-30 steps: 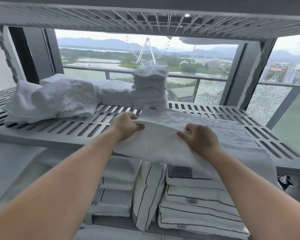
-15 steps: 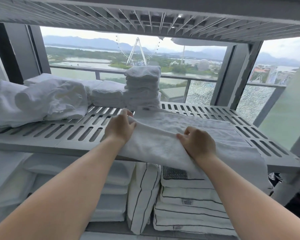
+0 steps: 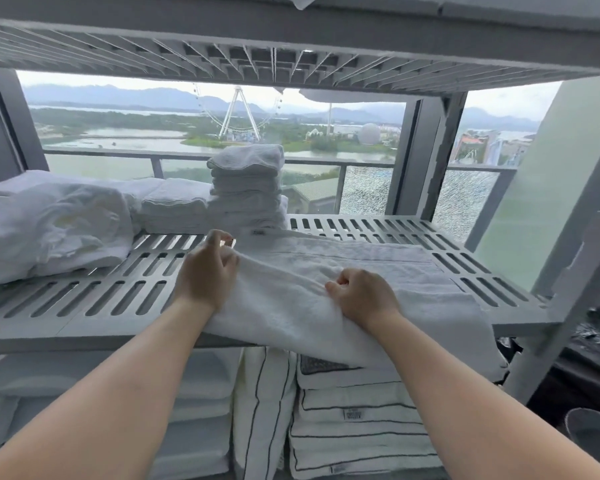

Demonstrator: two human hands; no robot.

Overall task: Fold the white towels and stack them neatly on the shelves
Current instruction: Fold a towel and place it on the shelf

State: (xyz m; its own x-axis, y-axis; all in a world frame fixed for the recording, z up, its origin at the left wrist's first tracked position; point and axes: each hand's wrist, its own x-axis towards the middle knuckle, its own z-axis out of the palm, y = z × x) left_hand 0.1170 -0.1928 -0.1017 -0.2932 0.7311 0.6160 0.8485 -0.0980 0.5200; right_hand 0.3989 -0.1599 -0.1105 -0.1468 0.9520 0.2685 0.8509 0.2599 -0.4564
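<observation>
The towel (image 3: 343, 265) lies spread on the middle shelf (image 3: 84, 303), right of centre. Its far edge is flat on the slats and its near part hangs over the shelf's front lip.

Both forearms are bare and reach up from the bottom of the view, the left from 7 o'clock and the right from 5 o'clock. They converge on the towel.

The left hand (image 3: 207, 271) sits at the towel's 9 o'clock end with its back to the camera and the wrist straight. Its fingers are curled and pinch a raised fold of cloth, and the fingertips (image 3: 219, 237) lift just above the slats.

The right hand (image 3: 362, 296) is near the towel's middle, at about 6 o'clock of its flat part. It is closed knuckles-up into a fist, with a bunched ridge of cloth gripped under the fingers. Between the two hands the towel is pulled into a soft crease.

At 12 o'clock from the left hand a stack (image 3: 246, 188) of folded towels stands at the back of the shelf. A lower stack is beside it at 9 o'clock, and a crumpled heap (image 3: 52, 230) lies further left. Folded striped linen (image 3: 354, 427) fills the shelf below.
</observation>
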